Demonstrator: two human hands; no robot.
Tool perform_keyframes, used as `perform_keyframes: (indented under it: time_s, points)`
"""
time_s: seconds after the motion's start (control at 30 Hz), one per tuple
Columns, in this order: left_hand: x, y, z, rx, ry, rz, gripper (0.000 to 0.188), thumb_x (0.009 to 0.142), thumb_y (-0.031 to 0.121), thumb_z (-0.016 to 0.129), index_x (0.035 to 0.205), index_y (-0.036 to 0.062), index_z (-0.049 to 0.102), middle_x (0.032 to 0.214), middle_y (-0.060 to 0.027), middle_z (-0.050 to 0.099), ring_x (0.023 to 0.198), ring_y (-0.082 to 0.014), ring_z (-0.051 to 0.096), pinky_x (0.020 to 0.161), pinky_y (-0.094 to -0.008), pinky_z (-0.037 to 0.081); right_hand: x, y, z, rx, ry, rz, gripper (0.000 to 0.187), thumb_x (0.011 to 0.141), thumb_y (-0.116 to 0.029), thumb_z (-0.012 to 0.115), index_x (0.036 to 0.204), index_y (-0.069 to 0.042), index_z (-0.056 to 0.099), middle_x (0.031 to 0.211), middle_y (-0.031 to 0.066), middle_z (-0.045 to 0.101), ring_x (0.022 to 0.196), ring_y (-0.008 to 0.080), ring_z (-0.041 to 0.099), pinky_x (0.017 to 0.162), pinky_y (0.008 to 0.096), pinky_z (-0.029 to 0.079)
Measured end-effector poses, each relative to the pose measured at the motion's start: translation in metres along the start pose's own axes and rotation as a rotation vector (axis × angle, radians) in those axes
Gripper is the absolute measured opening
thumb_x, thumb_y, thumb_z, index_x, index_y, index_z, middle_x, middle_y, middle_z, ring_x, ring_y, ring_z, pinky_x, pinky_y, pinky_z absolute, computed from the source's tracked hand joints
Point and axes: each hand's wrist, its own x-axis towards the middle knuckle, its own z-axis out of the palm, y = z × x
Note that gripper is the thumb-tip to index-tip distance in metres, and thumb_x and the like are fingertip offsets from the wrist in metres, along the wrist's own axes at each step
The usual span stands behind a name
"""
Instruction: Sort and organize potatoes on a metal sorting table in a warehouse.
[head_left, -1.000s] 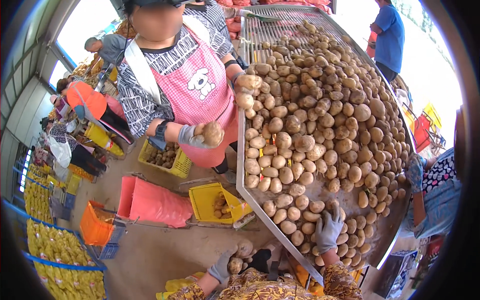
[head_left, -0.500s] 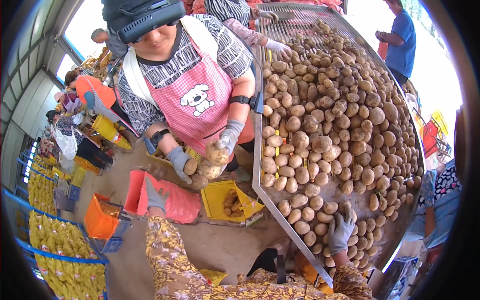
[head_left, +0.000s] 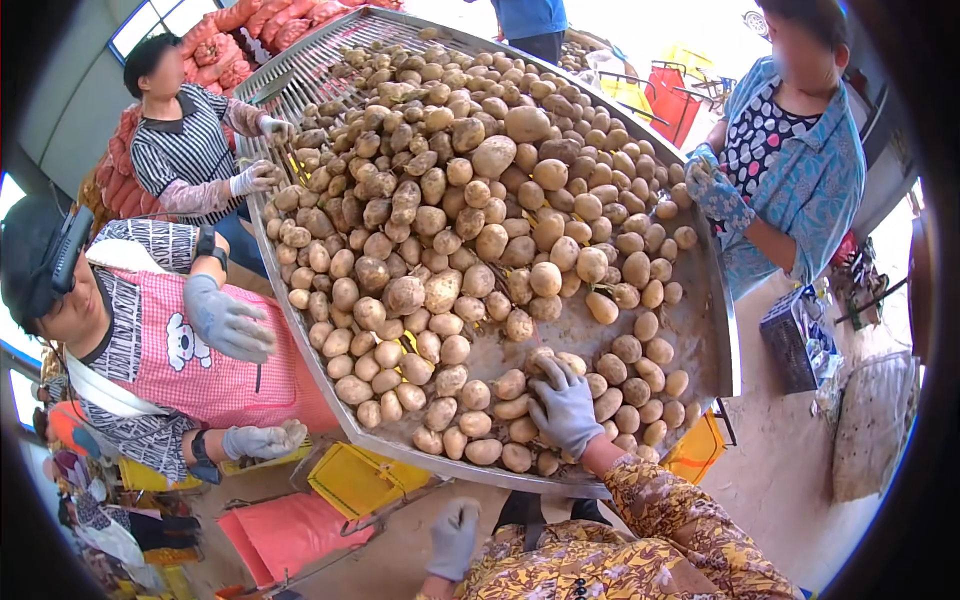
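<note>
My right hand (head_left: 565, 403), in a grey glove, lies on the potatoes (head_left: 490, 240) near the front edge of the metal sorting table (head_left: 560, 335). Its fingers are stretched forward and apart over several of them, the fingertips touching a potato (head_left: 541, 357). Off the table, below its front edge, my left hand (head_left: 455, 543) hangs in a matching glove. Its fingers are loosely bent and somewhat apart, with nothing visible in them. The potatoes, many of them soiled, are heaped thickest toward the far end and lie in a thinner layer near me.
At the left a co-worker in a pink checked apron (head_left: 215, 345) leans by the table; another in stripes (head_left: 185, 150) reaches over the potatoes. A person in a blue patterned shirt (head_left: 800, 180) stands right. Yellow crate (head_left: 365, 480) and red sack (head_left: 290, 535) lie lower left.
The view has swung to the right, bringing the table to the middle. The apron-wearing co-worker's hands have parted, and one is now empty. My left hand's fingers are more bent; my right stays on the potatoes.
</note>
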Motion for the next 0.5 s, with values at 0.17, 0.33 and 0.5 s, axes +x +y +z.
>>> perform_keyframes:
  time_s: [0.17,0.33,0.5]
  points:
    - [0.232,0.106,-0.045,0.275,0.482,0.534,0.063,0.094,0.020,0.076,0.147,-0.0015,0.049,0.142,-0.0289,0.054,0.132,-0.0439,0.053,0.113,-0.0483,0.044,-0.001,-0.009,0.001,-0.002,0.011,-0.015,0.027,0.089,-0.025,0.071,0.108,-0.007,0.074,0.149,0.0164,0.054,0.138,0.0366,0.050,0.105,0.0495,0.045]
    - [0.365,0.140,-0.086,0.435,0.657,0.238,0.056,0.096,0.037,0.070,0.135,-0.0023,0.058,0.138,-0.0265,0.060,0.128,-0.0436,0.056,0.107,-0.0491,0.049,-0.005,-0.002,0.017,0.032,0.048,-0.013,0.024,0.089,-0.026,0.072,0.106,-0.009,0.074,0.150,0.0147,0.053,0.138,0.0362,0.051,0.105,0.0499,0.045]
    - [0.393,0.161,-0.083,0.879,0.479,0.072,0.071,0.088,0.052,0.075,0.138,0.0033,0.062,0.140,-0.0191,0.063,0.129,-0.0384,0.057,0.109,-0.0451,0.049,-0.003,-0.002,0.012,0.017,0.021,-0.005,0.025,0.089,-0.026,0.071,0.106,-0.008,0.073,0.150,0.0158,0.053,0.138,0.0366,0.051,0.105,0.0504,0.045]
